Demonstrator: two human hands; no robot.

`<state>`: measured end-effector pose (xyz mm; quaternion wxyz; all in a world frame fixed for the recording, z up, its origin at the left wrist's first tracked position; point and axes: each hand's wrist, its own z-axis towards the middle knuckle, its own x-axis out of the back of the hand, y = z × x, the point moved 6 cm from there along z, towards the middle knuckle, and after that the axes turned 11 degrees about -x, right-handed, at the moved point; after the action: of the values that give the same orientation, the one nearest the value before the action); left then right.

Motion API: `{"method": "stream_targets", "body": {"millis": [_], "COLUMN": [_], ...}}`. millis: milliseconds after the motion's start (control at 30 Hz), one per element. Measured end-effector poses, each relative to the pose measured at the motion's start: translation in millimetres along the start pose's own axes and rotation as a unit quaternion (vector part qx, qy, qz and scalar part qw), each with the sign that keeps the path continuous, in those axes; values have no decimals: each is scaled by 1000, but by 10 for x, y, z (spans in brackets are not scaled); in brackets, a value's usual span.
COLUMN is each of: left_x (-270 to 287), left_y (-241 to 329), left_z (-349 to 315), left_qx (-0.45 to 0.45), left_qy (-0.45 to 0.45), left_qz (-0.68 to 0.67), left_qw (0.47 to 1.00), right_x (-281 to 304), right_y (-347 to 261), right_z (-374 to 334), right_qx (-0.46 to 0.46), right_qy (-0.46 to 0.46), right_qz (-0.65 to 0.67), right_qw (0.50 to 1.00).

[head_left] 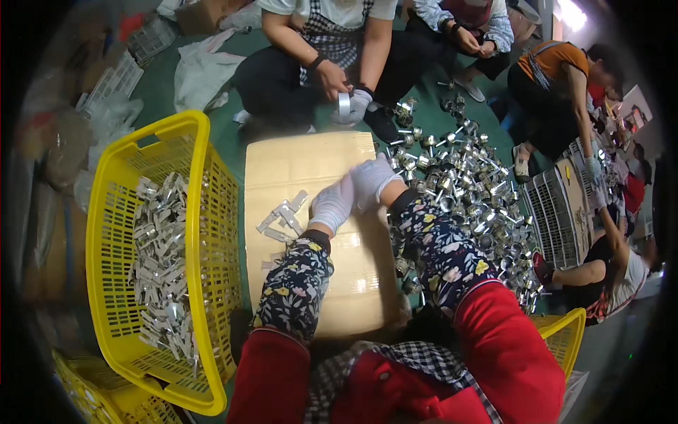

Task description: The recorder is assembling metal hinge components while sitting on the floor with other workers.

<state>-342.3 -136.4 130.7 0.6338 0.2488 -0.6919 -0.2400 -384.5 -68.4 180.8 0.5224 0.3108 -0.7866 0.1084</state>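
Leftmost, find a yellow basket (193, 247); on cardboard (296, 162), flat grey pieces (287, 212), likely light, stiff, best pinched edgewise; next, gloved left hand (332, 205) and right hand (374, 181), close together, cannot tell if holding anything; farther right, metal cups (486, 208), probably slippery.

Straight ahead of the left hand (330, 206), across the green floor (159, 95), a co-worker in a checked apron (332, 39) sits holding a pale ring-shaped piece (344, 106). Left of that person, well ahead of the hand, lies a rumpled white sack (203, 73); farther left are a pale slatted crate (120, 81) and crumpled clear plastic (113, 116). Beyond the right hand (373, 182) sits a person with pale patterned sleeves (438, 14), and farther right a person in an orange top (561, 60) bends forward. Well to the right of that hand stands a grey crate (551, 208), with a person in a white top (632, 275) beyond it. Behind the hand, to the right, shows a yellow basket corner (576, 339).
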Motion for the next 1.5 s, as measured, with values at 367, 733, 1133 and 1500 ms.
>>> {"method": "stream_targets", "body": {"millis": [367, 733, 1133, 1500], "left_x": [-278, -508, -221, -35], "left_y": [239, -42, -294, -31], "left_z": [-992, -651, -181, 150], "left_qx": [-24, 3, 25, -14], "left_qy": [-108, -254, -94, -138], "left_qz": [66, -34, 17, 82], "left_qw": [992, 967, 995, 987], "right_x": [-386, -577, -148, -8], "right_y": [-362, -413, -282, 68], "right_z": [-1017, -1169, -603, -29], "right_qx": [6, -61, -22, -46], "right_qy": [-106, 199, 126, -133], "right_qz": [33, 2, -34, 54], "right_qw": [994, 978, 991, 989]}}
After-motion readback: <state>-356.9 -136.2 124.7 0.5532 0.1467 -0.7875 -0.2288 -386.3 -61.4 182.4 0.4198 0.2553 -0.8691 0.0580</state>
